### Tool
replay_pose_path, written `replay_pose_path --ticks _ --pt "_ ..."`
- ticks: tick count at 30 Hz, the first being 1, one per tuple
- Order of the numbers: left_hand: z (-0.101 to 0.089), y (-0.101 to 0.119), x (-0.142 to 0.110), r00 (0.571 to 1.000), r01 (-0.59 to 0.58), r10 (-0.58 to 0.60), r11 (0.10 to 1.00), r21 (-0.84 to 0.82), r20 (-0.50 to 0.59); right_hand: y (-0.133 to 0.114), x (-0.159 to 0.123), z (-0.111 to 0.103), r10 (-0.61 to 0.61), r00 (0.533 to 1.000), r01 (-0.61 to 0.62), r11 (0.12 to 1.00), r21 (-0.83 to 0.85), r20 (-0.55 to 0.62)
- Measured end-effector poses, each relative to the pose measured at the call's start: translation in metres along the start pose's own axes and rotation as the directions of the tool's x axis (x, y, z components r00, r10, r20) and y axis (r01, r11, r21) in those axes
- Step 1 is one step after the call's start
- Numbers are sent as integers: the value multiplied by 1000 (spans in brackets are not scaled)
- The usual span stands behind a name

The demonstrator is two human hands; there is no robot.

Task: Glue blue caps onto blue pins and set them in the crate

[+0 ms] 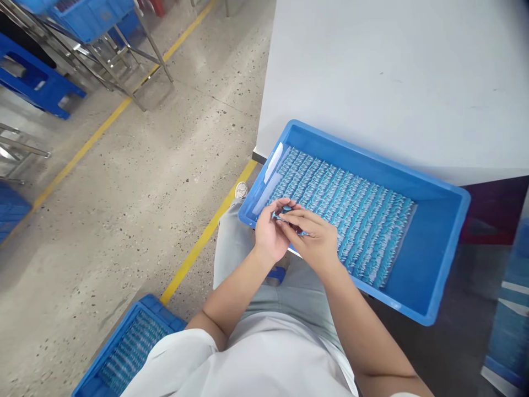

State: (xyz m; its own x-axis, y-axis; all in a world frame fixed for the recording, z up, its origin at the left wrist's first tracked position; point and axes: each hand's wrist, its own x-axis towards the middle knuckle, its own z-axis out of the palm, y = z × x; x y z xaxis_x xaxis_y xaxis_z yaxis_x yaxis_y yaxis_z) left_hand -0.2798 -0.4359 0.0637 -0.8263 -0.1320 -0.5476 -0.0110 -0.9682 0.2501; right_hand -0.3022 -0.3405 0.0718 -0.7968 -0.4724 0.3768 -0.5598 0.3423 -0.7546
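Observation:
A blue plastic tray (438,220) rests on my lap and against the white table's edge. It holds rows of several small light-blue parts (355,220) on a clear sheet. My left hand (270,234) and my right hand (316,240) meet over the tray's near left corner. The fingers of both are pinched together on one small blue part (285,212). Most of that part is hidden by my fingertips.
A white table (392,71) fills the upper right. A second blue tray (132,347) with similar parts sits on the floor at lower left. Yellow floor lines (202,242), metal rack legs (124,60) and blue crates (37,82) lie to the left.

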Motion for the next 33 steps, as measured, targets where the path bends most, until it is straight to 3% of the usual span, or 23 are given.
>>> replay_pose_path --ticks 7,13,20,26,30,33 --pt "-12 12 -6 999 -10 12 999 53 -41 7 -4 -4 -140 986 137 990 -33 -94" --pt "-22 20 -12 997 -71 63 982 178 48 22 -1 -8 -184 983 181 976 -120 -8" --pt "-36 21 -2 987 -159 154 947 280 41 23 16 -1 -66 996 66 998 1 67" --pt "-37 22 7 975 -218 220 920 325 32 40 31 -1 -50 978 47 999 18 202" --pt "-38 33 15 955 -247 279 935 253 -97 70 53 8 70 968 -66 998 -25 241" --pt "-46 50 18 917 -319 353 929 189 -186 109 77 27 223 946 -165 957 -240 236"
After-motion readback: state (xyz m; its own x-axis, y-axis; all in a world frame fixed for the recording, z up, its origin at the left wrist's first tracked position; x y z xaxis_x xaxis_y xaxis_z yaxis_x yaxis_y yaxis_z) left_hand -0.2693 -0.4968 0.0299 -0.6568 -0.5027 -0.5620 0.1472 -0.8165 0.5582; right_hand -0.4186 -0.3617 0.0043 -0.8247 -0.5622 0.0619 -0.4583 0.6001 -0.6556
